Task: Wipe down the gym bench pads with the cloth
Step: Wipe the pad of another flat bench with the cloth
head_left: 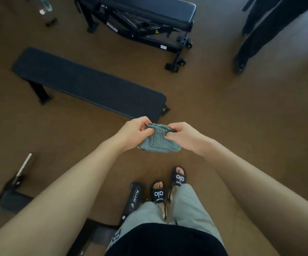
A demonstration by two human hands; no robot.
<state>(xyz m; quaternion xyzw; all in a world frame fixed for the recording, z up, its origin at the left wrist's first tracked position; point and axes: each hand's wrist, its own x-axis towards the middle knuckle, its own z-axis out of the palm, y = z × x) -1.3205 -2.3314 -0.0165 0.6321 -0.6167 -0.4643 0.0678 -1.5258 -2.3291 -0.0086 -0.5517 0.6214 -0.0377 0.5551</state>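
Both hands pinch the top edge of a grey-green waffle-weave cloth (157, 139), the left hand (133, 133) at its left corner and the right hand (181, 135) at its right, fingers and thumbs curled onto the fabric so that it hangs folded between them in mid-air, touching no pad. It looks as if the cloth is being folded or straightened for use, though that is a judgement.

Just beyond the hands, running from about 12 o'clock out toward 10 o'clock, lies the flat bench (86, 85) with its long dark pad; its near end sits close under the cloth. Farther off at roughly 12 to 1 o'clock stands an adjustable bench (149, 13) on a black wheeled frame, its pad also dark.

As for progress, neither pad shows streaks or wet marks that I can make out (the dim light would hide them anyway), so nothing tells of any wiping done. By my reading the job is at its start: both pads remain to be wiped, the flat one being nearest.

At 6 o'clock are the person's feet in black slides (168, 185) on the brown floor (223, 108).
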